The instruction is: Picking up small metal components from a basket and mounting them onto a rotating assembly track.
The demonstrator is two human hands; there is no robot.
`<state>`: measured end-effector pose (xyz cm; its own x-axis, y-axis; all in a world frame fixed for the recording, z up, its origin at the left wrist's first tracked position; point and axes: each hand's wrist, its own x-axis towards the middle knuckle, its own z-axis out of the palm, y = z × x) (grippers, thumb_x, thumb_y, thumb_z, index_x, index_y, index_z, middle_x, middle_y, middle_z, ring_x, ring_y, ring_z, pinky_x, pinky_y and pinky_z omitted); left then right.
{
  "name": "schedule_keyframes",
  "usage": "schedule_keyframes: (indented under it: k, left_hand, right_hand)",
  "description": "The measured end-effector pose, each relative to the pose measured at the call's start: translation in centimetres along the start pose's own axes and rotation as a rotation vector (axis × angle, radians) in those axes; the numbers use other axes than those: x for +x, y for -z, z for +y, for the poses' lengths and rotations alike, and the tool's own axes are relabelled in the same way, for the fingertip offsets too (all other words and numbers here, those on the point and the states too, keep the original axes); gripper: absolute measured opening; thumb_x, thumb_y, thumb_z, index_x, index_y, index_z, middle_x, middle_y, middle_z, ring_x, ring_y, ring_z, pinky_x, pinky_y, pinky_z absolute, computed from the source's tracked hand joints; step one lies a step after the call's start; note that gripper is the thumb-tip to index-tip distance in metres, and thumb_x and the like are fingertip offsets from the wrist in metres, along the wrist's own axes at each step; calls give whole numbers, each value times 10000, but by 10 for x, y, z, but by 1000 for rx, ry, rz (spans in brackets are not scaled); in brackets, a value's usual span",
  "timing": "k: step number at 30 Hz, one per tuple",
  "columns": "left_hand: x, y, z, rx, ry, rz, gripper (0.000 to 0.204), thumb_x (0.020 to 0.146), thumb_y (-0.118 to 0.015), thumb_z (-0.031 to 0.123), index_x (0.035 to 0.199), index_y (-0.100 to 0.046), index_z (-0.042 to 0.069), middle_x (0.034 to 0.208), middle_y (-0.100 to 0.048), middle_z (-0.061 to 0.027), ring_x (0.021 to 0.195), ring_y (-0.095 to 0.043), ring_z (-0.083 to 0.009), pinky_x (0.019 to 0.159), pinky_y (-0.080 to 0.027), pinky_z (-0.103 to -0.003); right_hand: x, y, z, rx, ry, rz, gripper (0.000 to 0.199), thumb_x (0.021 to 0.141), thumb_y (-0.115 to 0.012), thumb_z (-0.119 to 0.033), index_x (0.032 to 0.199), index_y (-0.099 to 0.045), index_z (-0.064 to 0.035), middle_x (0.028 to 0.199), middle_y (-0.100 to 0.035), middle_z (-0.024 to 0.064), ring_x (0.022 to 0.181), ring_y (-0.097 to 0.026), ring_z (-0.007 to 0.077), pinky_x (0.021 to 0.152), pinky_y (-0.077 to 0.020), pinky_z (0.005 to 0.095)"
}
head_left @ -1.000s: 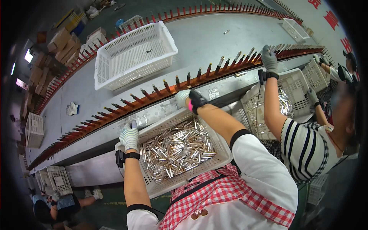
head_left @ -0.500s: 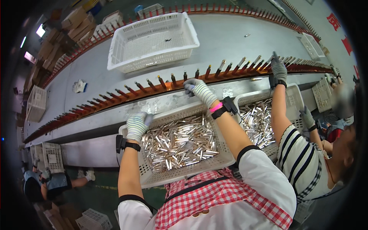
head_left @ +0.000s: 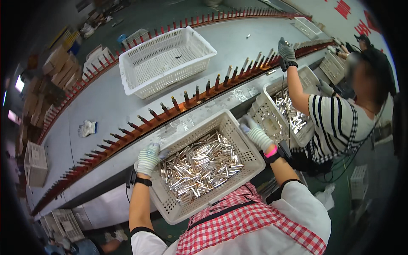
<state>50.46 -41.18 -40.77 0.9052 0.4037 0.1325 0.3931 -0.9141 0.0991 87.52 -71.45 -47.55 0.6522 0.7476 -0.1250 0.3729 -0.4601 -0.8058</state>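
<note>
Gripping the white basket (head_left: pixel 250 159) with both gloved hands. My left hand (head_left: pixel 148 158) sits on its rim at 9 o'clock of the basket, fingers curled closed over the edge. My right hand (head_left: pixel 256 134) holds the rim at 2 o'clock, fingers wrapped closed on the plastic. Black wristband on each wrist, pink band on the right one too.

The basket sits at frame centre, just below the conveyor edge, tilted a bit, against my red checked apron (head_left: pixel 250 219) at 6 o'clock. Inside it: a loose heap of silver metal tubes (head_left: pixel 197 168), lying every which way and covering most of the bottom.

At 12 o'clock of the basket runs a curved row of red pegs (head_left: pixel 178 104) along the grey conveyor belt (head_left: pixel 114 97); some pegs toward 1 o'clock carry silver tubes upright. On the belt beyond the pegs, at 11 o'clock, stands an empty white basket (head_left: pixel 165 59). A spare white glove (head_left: pixel 87 127) lies on the belt at 9 o'clock, well apart from my hands.

At 3 o'clock a co-worker in a striped shirt (head_left: pixel 335 123) reaches a gloved hand (head_left: pixel 286 49) up to the pegs; a second tube basket (head_left: pixel 265 108) is in front of that person, just beside mine. Stacked cardboard boxes (head_left: pixel 55 68) at 10 o'clock, far side.
</note>
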Motion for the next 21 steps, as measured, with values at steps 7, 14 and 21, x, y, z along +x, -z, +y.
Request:
schedule_keyframes:
  k: [7, 14, 21]
  left_hand:
    - [-67, -22, -92, 19, 30, -108, 334, 834, -635, 385, 966, -609, 79, 862, -617, -142, 817, -613, -349, 680, -469, -449]
    - [-75, -52, -107, -134, 223, -150, 306, 867, -635, 354, 931, -624, 55, 894, -637, -141, 804, -604, -386, 708, -485, -468]
    - [-3, -58, -62, -802, 259, 315, 285, 913, -600, 138, 1148, -588, -22, 1085, -646, -164, 997, -615, -255, 909, -473, -354]
  right_hand:
    - [-90, -86, -84, 228, -112, -77, 589, 950, -550, -411, 1300, -502, 59, 1190, -616, 253, 1139, -578, 361, 988, -442, 374]
    - [-76, -118, -80, -67, -172, -182, 563, 904, -553, -272, 1336, -442, 72, 1219, -575, 300, 1166, -557, 392, 1000, -439, 385]
    - [-75, -127, -86, -159, -122, -113, 615, 944, -522, -352, 1354, -426, 96, 1300, -518, 323, 1233, -503, 416, 1058, -394, 390]
